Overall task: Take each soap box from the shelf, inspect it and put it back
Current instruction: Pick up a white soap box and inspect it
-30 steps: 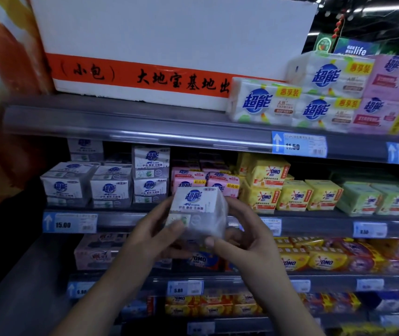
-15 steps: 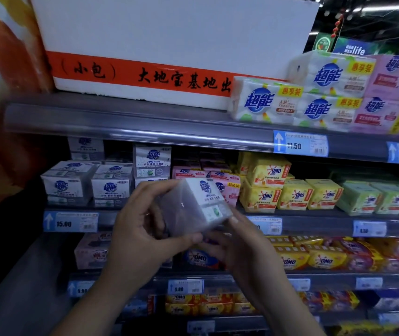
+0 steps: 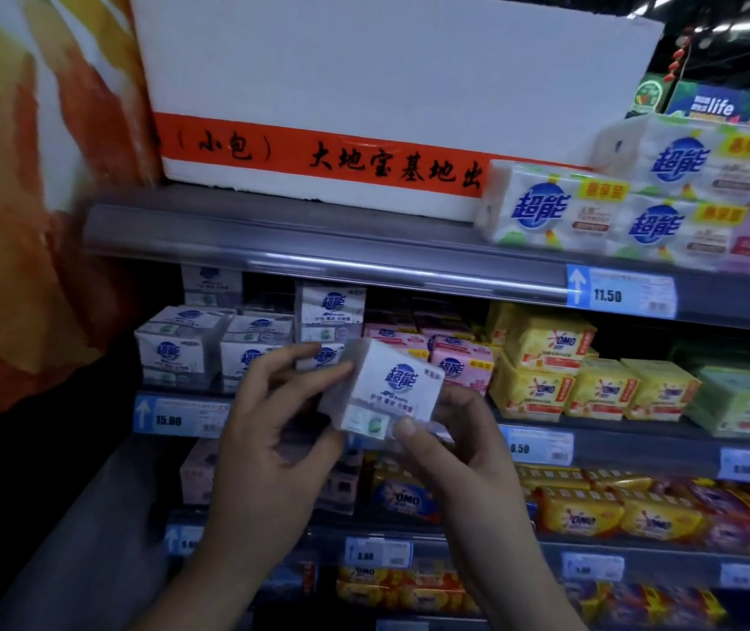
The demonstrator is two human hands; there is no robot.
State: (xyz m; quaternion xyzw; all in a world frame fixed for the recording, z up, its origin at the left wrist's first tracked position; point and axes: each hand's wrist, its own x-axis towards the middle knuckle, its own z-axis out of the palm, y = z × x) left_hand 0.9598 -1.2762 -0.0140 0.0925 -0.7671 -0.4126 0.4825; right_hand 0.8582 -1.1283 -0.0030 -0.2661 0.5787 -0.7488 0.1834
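I hold a white soap box point(image 3: 386, 389) with a blue logo in front of the middle shelf, its printed face turned toward me. My left hand point(image 3: 272, 430) grips its left side, fingers curled over the top edge. My right hand point(image 3: 450, 448) pinches its lower right corner, thumb on the front. More white soap boxes point(image 3: 209, 348) of the same kind stand stacked on the shelf point(image 3: 181, 416) behind, at the left.
Pink soap packs point(image 3: 459, 362) and yellow OMO soap packs point(image 3: 546, 362) fill the shelf to the right. A big white carton point(image 3: 386, 84) sits on the top shelf beside wrapped soap bundles point(image 3: 591, 211). Lower shelves hold more soap. An orange wall stands at the left.
The box has been rotated in both hands, from showing its clear side to showing its printed front. The hands shifted slightly right and stayed at shelf height.
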